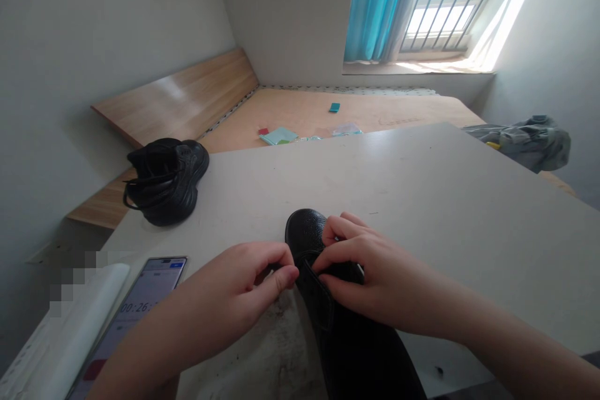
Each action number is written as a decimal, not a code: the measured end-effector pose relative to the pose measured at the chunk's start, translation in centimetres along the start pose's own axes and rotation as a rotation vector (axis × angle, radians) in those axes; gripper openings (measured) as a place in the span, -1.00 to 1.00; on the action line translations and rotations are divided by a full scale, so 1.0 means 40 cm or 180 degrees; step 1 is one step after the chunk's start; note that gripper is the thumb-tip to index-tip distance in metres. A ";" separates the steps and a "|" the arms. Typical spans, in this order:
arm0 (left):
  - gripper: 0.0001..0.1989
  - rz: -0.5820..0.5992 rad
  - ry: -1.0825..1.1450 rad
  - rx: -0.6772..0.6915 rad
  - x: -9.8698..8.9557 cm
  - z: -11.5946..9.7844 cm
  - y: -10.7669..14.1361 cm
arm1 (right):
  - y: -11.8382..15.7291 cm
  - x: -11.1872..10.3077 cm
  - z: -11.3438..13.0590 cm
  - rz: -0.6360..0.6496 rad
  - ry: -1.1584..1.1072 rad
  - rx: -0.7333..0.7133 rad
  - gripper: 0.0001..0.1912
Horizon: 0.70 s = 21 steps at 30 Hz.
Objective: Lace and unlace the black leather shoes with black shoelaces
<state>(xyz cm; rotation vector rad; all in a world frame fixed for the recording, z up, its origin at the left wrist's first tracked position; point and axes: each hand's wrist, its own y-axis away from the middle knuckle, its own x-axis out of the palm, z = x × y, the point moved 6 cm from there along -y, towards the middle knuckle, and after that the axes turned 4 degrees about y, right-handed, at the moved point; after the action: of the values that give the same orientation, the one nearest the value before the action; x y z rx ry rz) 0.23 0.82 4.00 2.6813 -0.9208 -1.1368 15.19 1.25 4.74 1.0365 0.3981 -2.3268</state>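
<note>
A black leather shoe [304,231] rests on the white table with its toe pointing away from me. Its eyelet flap [319,300] shows on the left side, and dark black material stretches from the shoe towards me. My right hand [375,269] lies over the shoe from the right, thumb and fingers closed at the flap's edge. At the shoe's left side my left hand [248,284] makes a pinch, thumb against curled fingers; anything between them is hidden. A second black shoe [166,181], with a loose lace, stands at the table's far left.
A phone [147,300] showing a timer lies at left, beside a white rounded object [94,319]. Behind the white table [398,181] is a wooden surface [389,109] with paper pieces [279,135]. Grey cloth [529,140] sits at far right.
</note>
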 end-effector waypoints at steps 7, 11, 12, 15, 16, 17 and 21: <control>-0.68 -0.0181 -0.0209 -0.0215 0.012 0.007 -0.014 | 0.005 0.012 0.000 -0.0002 -0.0013 0.0026 -0.84; -0.65 -0.0205 -0.0348 -0.0284 0.017 0.004 -0.013 | 0.004 0.021 0.003 -0.0122 0.0076 0.0049 -0.91; -0.64 -0.0182 -0.0380 -0.0297 0.017 0.004 -0.012 | 0.005 0.023 0.004 -0.0139 0.0108 0.0030 -0.92; -0.61 -0.0073 -0.0387 -0.0247 0.022 0.003 -0.010 | 0.006 0.030 0.008 -0.0189 0.0161 -0.0048 -0.89; -0.60 -0.0039 -0.0364 -0.0201 0.024 0.002 -0.010 | 0.007 0.031 0.008 -0.0209 0.0166 -0.0059 -0.88; -0.59 -0.0010 -0.0331 -0.0158 0.027 0.002 -0.010 | 0.008 0.031 0.008 -0.0226 0.0157 -0.0071 -0.89; -0.57 -0.0020 -0.0160 -0.0118 0.024 0.006 -0.008 | 0.011 0.019 0.005 -0.0243 0.0032 -0.0123 -0.90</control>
<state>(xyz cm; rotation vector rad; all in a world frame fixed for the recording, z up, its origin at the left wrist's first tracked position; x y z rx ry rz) 0.75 0.58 3.13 2.6400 -0.8900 -1.2153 14.93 0.53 4.28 1.0317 0.4926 -2.3724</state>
